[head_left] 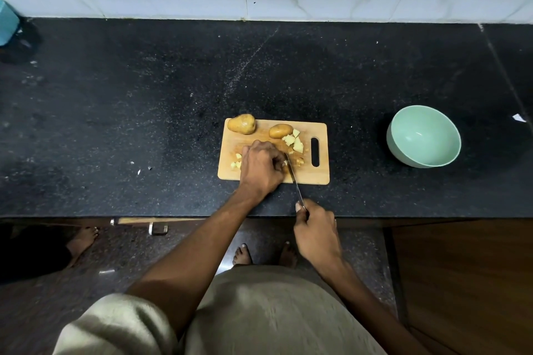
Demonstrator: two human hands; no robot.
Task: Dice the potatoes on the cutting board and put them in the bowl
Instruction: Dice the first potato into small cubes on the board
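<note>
A wooden cutting board point(317, 130) lies on the black counter. A whole potato point(241, 123) sits at its far left corner, and a second potato point(280, 130) lies near the middle back. Diced potato pieces point(294, 142) are heaped beside it, and a few more pieces point(236, 164) lie at the left. My left hand point(261, 166) curls over a piece of potato on the board, mostly hiding it. My right hand point(315, 235) grips the handle of a knife point(294, 179), whose blade reaches to my left fingertips. The mint green bowl point(423, 135) stands empty to the right.
The counter's front edge point(173, 215) runs just below the board. A teal object point(8, 23) stands at the far left by the tiled wall. Small scraps point(139, 171) lie left of the board. Another person's foot point(82, 239) shows on the floor.
</note>
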